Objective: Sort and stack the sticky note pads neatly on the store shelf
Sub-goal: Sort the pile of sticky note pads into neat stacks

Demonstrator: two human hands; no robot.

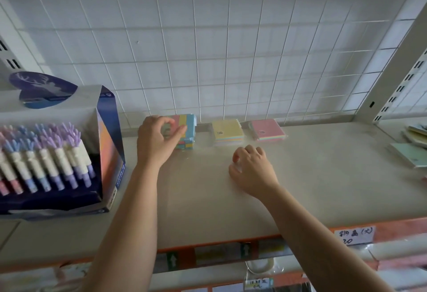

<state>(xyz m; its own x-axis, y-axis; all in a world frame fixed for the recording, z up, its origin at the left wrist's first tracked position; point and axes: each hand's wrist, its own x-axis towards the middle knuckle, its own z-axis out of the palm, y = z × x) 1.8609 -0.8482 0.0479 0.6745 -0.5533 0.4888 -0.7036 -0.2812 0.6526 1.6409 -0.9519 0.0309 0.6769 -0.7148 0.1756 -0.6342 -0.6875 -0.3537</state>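
Note:
A stack of striped sticky note pads (pixel 188 130), pink, yellow and blue, stands near the back of the beige shelf (pixel 312 176). My left hand (pixel 157 139) grips the top of this stack, thumb and fingers curled round its near side. To its right lies a yellow-topped pad pack (pixel 227 130), and further right a pink-topped pack (pixel 268 128), both wrapped in clear film. My right hand (pixel 251 167) rests on the bare shelf in front of the yellow pack, fingers loosely curled, holding nothing that I can see.
A blue display box of pastel pens (pixel 57 153) stands at the left, close to my left arm. Notebooks (pixel 411 153) lie at the right edge. A white wire grid (pixel 219 49) backs the shelf. Orange price strips (pixel 231 250) run along the front edge.

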